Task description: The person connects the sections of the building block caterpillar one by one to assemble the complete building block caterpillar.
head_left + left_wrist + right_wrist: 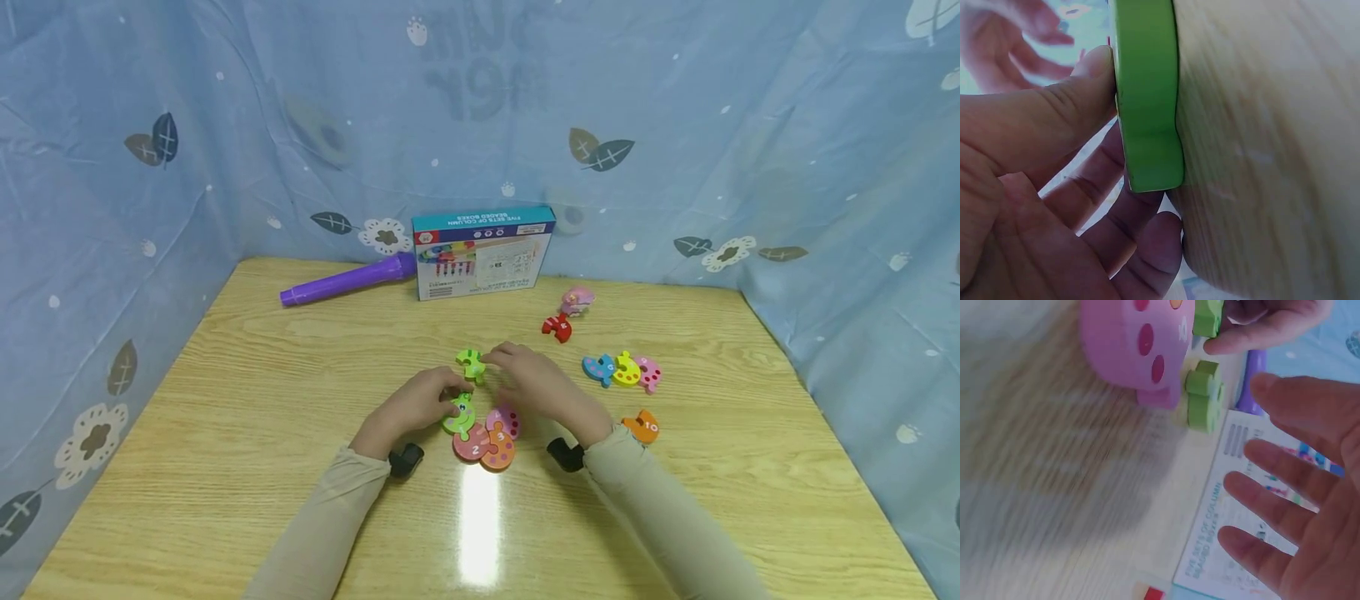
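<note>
My left hand (411,406) holds the green smiling-face puzzle piece (459,417), with the thumb on it and fingers curled beside it; its green edge (1149,100) fills the left wrist view. A red piece marked 2 (471,443), an orange piece marked 3 (498,450) and a pink spotted piece (504,419) lie joined to the face piece. Over the table beside the pink piece, my right hand (538,385) has its fingers apart and nothing between them in the right wrist view. Just beyond both hands lies a striped green piece (471,364).
To the right are joined blue (597,369), yellow (626,371) and pink (649,375) pieces, and an orange piece marked 10 (642,427). Farther back are a red piece (557,327), a pink figure (577,300), a box (483,254) and a purple stick (345,282).
</note>
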